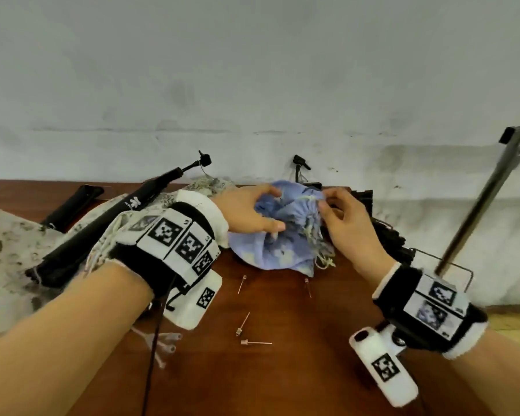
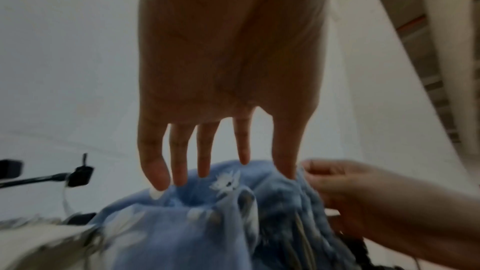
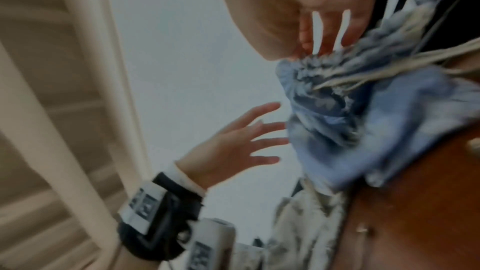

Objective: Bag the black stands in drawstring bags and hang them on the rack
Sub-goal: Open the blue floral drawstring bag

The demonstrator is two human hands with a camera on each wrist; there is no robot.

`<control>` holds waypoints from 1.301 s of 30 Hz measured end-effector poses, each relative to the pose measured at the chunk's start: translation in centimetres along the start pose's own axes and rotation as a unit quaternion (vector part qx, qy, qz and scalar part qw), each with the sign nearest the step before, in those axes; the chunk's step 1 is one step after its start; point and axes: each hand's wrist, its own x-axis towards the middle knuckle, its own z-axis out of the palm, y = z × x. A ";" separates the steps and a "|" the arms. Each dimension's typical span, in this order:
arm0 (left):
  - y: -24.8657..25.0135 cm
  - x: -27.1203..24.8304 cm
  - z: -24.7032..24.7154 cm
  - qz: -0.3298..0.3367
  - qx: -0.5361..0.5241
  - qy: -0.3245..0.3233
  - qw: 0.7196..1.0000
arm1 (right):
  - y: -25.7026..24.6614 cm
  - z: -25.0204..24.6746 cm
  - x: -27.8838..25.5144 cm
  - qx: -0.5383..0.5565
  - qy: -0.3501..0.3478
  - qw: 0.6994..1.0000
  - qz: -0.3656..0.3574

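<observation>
A bare, makeshift workroom rather than a home: a scuffed, stained whitewashed wall [image 1: 252, 85] behind a reddish-brown wooden table [image 1: 282, 370] (loose metal pins [image 1: 243, 324] scattered on it), with a metal rack pole [image 1: 481, 205] at the right.

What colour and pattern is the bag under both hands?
Light blue with pale whitish floral blotches, the drawstring bag; it shows best in the head view.

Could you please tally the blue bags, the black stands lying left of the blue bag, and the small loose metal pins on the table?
blue drawstring bag: 1
black stands left of it: 2
metal pins: 4
Total: 7
</observation>
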 end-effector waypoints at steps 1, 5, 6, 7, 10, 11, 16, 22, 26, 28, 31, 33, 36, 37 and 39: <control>0.6 -0.3 0.8 0.011 0.007 -0.003 1.000 | -0.8 -0.3 -0.6 0.046 0.014 0.999 -0.014; 2.2 0.1 5.0 0.014 -0.023 0.111 0.993 | -3.3 -0.8 -2.7 0.155 0.034 0.986 -0.052; 2.4 0.5 5.9 -0.004 -0.030 0.158 0.987 | -3.4 -0.7 -3.3 0.155 0.010 0.987 -0.042; 2.9 0.5 6.2 -0.037 -0.031 0.186 0.981 | -3.3 -0.7 -4.0 0.159 -0.008 0.987 -0.026; 2.8 1.2 6.2 -0.102 -0.068 0.217 0.968 | -2.4 -1.1 -5.0 0.181 -0.028 0.983 0.028; 2.8 1.2 6.0 -0.109 -0.096 0.214 0.966 | -2.0 -1.6 -5.1 0.180 -0.031 0.982 0.040; 2.7 3.0 3.7 -0.099 -0.424 0.259 0.862 | -1.1 -4.4 -5.2 0.219 -0.035 0.966 0.136; 3.2 3.9 -2.1 0.003 -0.601 0.333 0.727 | -0.9 -9.3 -5.7 0.273 0.024 0.939 0.209; 4.6 3.1 -7.4 0.073 -0.538 0.402 0.738 | 0.0 -11.0 -6.7 0.197 -0.071 0.935 0.287; 5.3 2.0 -9.9 0.110 -0.497 0.432 0.744 | 0.7 -11.5 -7.3 0.153 -0.119 0.927 0.320; 6.2 -0.6 -12.0 0.133 -0.389 0.426 0.806 | 1.7 -11.5 -8.0 0.087 -0.144 0.926 0.336; 7.0 -2.5 -11.9 0.129 -0.324 0.403 0.846 | 2.0 -11.2 -8.5 0.054 -0.148 0.926 0.344; 7.9 -5.1 -11.0 0.089 -0.263 0.385 0.880 | 1.9 -10.3 -9.0 0.019 -0.172 0.916 0.361; 8.1 -6.1 -10.6 0.075 -0.255 0.376 0.888 | 1.7 -10.0 -9.2 0.008 -0.179 0.913 0.367; 8.8 -8.2 -9.4 0.066 -0.267 0.331 0.903 | 1.4 -9.6 -9.4 -0.018 -0.191 0.909 0.370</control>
